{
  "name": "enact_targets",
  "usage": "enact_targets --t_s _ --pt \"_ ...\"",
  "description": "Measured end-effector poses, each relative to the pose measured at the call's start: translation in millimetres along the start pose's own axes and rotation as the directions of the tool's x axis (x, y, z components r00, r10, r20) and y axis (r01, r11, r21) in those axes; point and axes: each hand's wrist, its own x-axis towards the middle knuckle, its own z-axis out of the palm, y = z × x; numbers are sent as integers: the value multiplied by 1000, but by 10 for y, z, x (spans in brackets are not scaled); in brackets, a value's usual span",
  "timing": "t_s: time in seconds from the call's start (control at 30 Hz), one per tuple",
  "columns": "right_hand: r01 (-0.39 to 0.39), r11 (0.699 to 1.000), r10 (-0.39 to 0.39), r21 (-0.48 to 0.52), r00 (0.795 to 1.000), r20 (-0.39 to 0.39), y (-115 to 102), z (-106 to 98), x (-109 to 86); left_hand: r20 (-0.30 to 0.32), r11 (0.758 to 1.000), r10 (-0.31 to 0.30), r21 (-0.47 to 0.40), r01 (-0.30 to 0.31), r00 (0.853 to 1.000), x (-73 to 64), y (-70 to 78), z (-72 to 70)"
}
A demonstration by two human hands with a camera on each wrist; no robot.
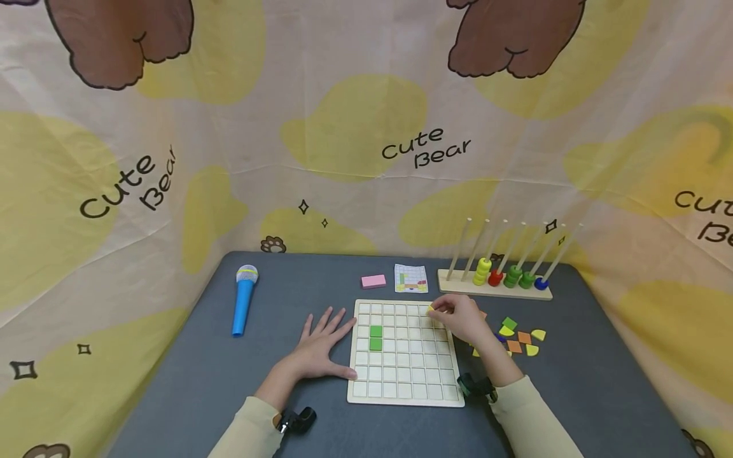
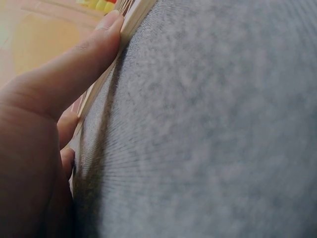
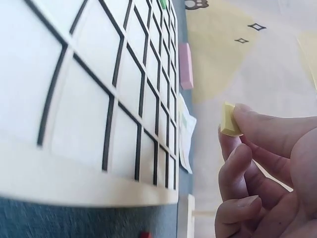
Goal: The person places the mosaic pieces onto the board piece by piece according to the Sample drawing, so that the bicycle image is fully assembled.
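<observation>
A pale wooden grid board (image 1: 405,402) lies flat on the dark table. Two green square tiles, an upper green tile (image 1: 375,331) and a lower green tile (image 1: 375,344), fill neighbouring cells towards its left side. With fingers spread, my left hand (image 1: 315,353) rests at the board's left edge, thumb and a fingertip against the rim. Between thumb and forefinger my right hand (image 1: 466,323) pinches a small yellow tile (image 3: 228,120), over the board's far right corner. Beyond that hand lie loose tiles, among them an orange tile (image 1: 514,346) and a yellow tile (image 1: 532,350); its wrist partly hides them.
Behind the board are a pink block (image 1: 373,281) and a printed pattern card (image 1: 420,290). A wooden peg rack (image 1: 458,286) with coloured beads stands at the back right. Far left lies a blue toy microphone (image 1: 242,308). A printed cloth (image 1: 343,191) hangs behind the table.
</observation>
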Motion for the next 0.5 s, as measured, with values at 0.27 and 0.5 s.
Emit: enact_targets --t_s 0.27,0.5 --pt "2 999 -4 49 999 38 -27 100 -4 23 1000 13 -23 -13 1000 19 -41 -2" --pt "-5 997 1 71 998 58 -125 241 -27 25 1000 7 -28 -6 1000 21 -54 3"
